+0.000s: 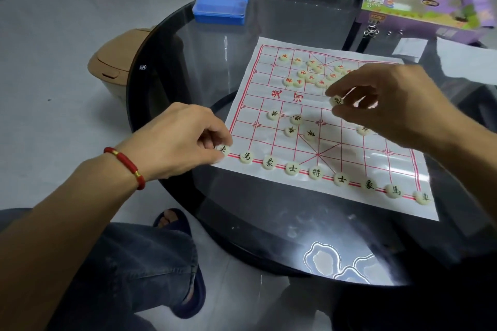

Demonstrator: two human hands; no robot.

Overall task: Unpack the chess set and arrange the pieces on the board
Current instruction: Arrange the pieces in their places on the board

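Fingertips (339, 111) of the right hand (390, 105) are pinched round a cannon piece (336, 101), held over the board (271, 72) mid-river; its black-side spot is probably nearer, toward the left hand (183, 140), which pinches the corner chariot (223, 149).

Both hands forward, left hand (177, 140) and right hand (387, 105) fingers pinched.

Board sheet (269, 62) lies on the table (188, 48), box (220, 2) behind it.

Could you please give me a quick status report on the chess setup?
Left hand fingers pinch the corner piece. Right hand holds a black-marked piece above mid-board. Near row on the paper board filled; red pieces still clustered far side. Nothing obstructing.
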